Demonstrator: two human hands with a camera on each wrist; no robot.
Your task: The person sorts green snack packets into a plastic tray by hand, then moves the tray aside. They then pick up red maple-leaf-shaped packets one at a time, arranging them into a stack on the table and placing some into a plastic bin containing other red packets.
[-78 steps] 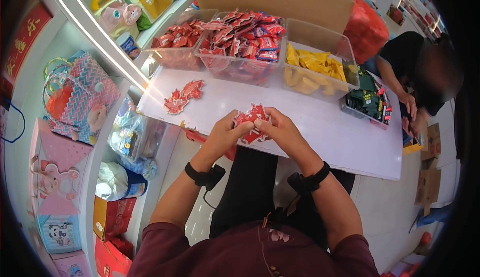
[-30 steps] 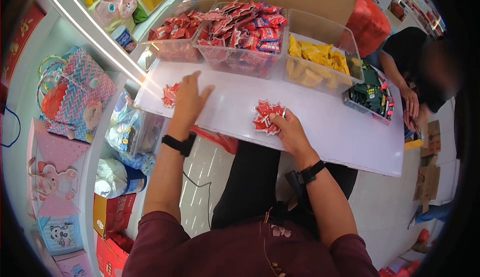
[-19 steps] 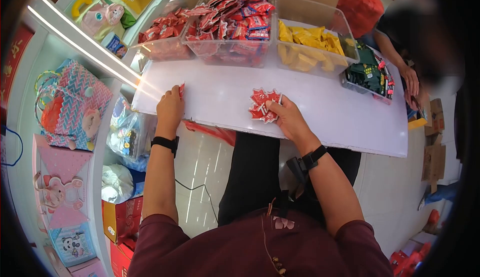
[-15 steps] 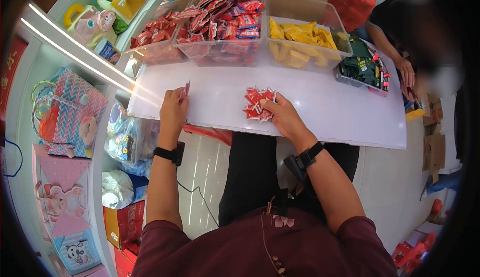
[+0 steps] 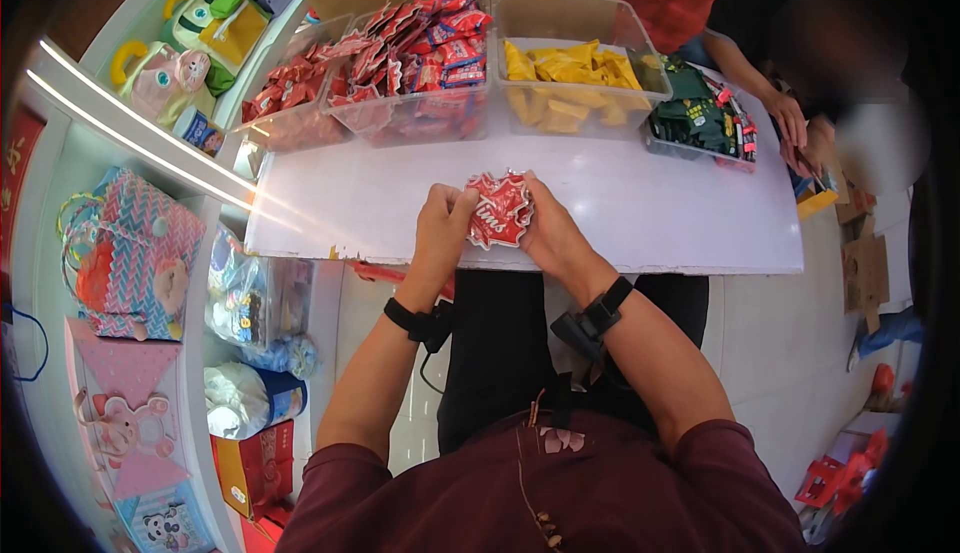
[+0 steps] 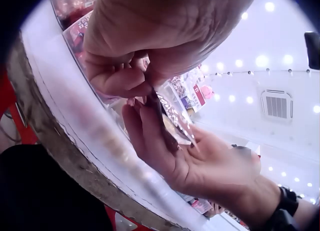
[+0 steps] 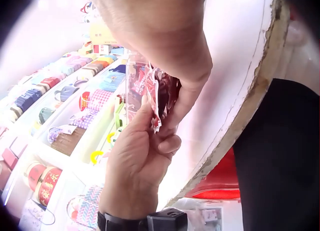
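Red leaf-shaped packets (image 5: 497, 211) with white "Tims" lettering are stacked between my two hands, above the front part of the white table (image 5: 380, 168). My left hand (image 5: 440, 225) pinches the stack's left edge between thumb and fingers. On the opposite side, my right hand (image 5: 556, 225) holds the right edge. The left wrist view shows the packets (image 6: 172, 123) nearly edge-on between the hands. Layered edges of the packets (image 7: 156, 98) also show in the right wrist view, partly hidden behind my right hand (image 7: 165, 36).
Two clear bins (image 5: 400, 118) of red packets stand at the back left. Beside them are a bin (image 5: 590, 118) of yellow packets and a tray (image 5: 700, 160) of dark green ones. Another person (image 5: 760, 63) sits at the right end. Shelves with bags (image 5: 140, 253) line the left.
My left hand reached left, picked up the red leaf packets lying there and brought them to the right hand's stack. Both hands now hold the stack together; the view has shifted slightly.
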